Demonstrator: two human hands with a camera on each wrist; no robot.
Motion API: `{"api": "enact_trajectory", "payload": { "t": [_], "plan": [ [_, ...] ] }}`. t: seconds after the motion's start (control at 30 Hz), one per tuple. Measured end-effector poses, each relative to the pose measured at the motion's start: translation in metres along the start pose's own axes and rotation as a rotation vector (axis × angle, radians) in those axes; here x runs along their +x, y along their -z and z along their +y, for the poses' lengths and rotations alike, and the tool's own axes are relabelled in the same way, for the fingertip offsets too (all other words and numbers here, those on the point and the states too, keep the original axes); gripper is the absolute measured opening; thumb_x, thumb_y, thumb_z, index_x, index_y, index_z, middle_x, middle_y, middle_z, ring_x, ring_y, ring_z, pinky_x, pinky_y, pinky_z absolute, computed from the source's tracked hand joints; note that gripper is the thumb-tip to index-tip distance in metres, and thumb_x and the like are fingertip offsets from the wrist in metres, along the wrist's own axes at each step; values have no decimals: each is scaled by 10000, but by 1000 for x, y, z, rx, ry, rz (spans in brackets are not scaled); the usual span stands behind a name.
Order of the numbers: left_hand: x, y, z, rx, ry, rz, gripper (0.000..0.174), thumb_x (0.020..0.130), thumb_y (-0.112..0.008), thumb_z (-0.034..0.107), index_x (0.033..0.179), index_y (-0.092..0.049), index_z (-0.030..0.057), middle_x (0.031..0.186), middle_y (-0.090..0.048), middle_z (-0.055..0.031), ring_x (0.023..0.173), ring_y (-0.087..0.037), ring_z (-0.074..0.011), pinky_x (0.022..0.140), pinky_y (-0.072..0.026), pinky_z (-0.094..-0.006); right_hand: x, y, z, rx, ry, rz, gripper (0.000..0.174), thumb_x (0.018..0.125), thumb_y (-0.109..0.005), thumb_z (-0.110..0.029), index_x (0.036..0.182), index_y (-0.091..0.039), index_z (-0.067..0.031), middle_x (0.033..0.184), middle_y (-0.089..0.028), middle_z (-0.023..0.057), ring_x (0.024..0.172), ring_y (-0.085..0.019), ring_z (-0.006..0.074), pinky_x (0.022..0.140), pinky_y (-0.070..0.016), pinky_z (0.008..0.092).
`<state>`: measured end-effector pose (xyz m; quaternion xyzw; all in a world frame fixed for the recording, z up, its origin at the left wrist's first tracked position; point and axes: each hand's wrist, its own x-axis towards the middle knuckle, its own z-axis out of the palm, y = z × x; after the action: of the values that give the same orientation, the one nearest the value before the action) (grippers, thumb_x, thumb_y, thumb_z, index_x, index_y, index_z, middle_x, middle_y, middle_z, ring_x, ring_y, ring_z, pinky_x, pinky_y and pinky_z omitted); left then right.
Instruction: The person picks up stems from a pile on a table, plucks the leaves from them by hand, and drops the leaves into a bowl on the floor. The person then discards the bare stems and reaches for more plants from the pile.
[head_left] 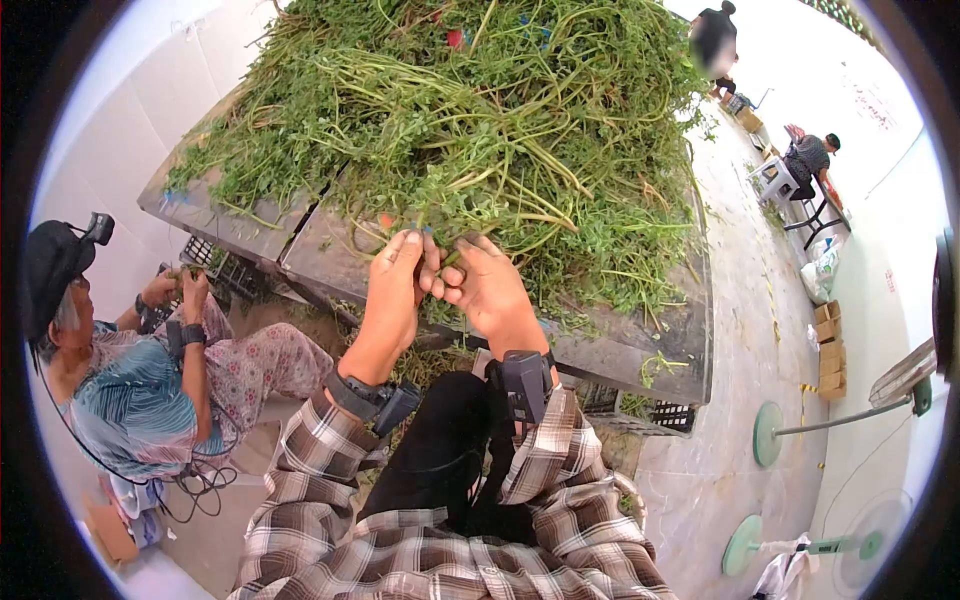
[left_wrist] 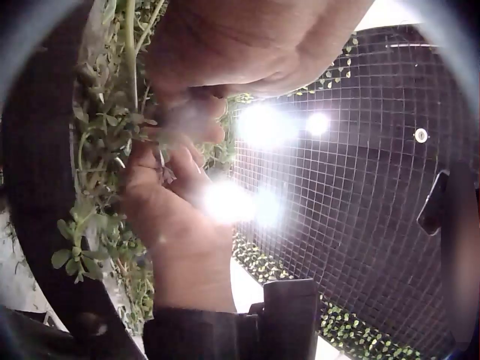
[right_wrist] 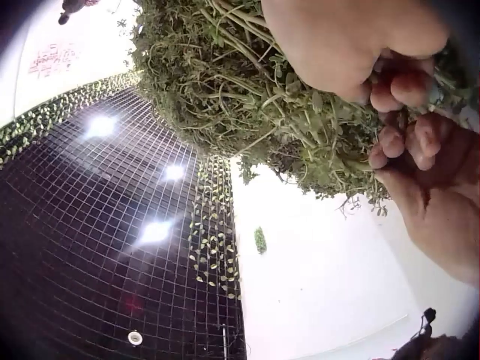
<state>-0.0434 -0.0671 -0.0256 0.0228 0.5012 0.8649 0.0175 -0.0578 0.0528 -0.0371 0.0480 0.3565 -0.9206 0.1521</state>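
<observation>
A big heap of leafy green stems [head_left: 480, 140], with small fleshy leaves like purslane, covers the table in front of me. At its near edge my left hand [head_left: 398, 280] and right hand [head_left: 492, 288] come together, fingertips almost meeting. Between them runs a short green stem [head_left: 450, 259], pinched by thumb and curled fingers on both sides. In the left wrist view the right hand [left_wrist: 184, 225] shows below the left, and a thin root-like bit [left_wrist: 166, 174] sticks out at its fingers. In the right wrist view the fingers partly hide the stem.
The dark table [head_left: 345, 250] has a front edge just under my hands, with black crates [head_left: 670, 415] below. At left sits a person [head_left: 150, 350] handling greens. Fans [head_left: 768, 434] stand at right, near cardboard boxes [head_left: 830, 350]. Other people are farther back.
</observation>
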Motion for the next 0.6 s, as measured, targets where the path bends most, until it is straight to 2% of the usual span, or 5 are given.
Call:
{"api": "enact_trajectory", "payload": {
  "t": [0.1, 0.17, 0.33, 0.4, 0.6],
  "plan": [
    [1, -2, 0, -68, -13, 27, 223, 935, -427, 223, 828, -484, 35, 659, -455, -17, 525, -410, -85, 488, -401, -234, 0, -2, 4, 108, 17, -35, 123, 909, -441, -126, 1012, -455, -60, 786, -506, 45, 537, -447, 99, 420, -357, 242],
    [1, -6, 0, -154, 49, 7, 225, 934, -431, 228, 814, -479, 43, 644, -446, -8, 496, -386, -83, 438, -367, -223, 4, 0, 7, 235, 2, 41, 130, 904, -426, -117, 1030, -436, -90, 736, -481, 35, 482, -391, 87, 380, -302, 230],
    [1, -10, 3, -42, 123, 11, 225, 933, -415, 250, 805, -458, 70, 622, -412, 15, 457, -287, -48, 394, -255, -191, 1, 0, 3, 22, -37, 91, 96, 870, -382, -81, 958, -390, -119, 666, -432, 18, 412, -306, 70, 340, -238, 221],
    [3, -6, 5, -62, 189, -56, 253, 931, -441, 261, 763, -457, 72, 593, -405, 23, 549, -500, -75, 370, -287, -176, 1, -3, 0, 0, -55, 108, 85, 854, -353, -57, 910, -378, -115, 650, -423, 13, 393, -294, 67, 330, -222, 219],
    [10, -1, 8, 10, 294, -147, 256, 924, -459, 283, 749, -456, 97, 567, -383, 53, 583, -524, -60, 362, -252, -163, 2, 1, -8, -112, -99, 102, 158, 786, -325, -3, 889, -353, -120, 653, -405, 31, 418, -297, 70, 335, -216, 216]
  ]
}}
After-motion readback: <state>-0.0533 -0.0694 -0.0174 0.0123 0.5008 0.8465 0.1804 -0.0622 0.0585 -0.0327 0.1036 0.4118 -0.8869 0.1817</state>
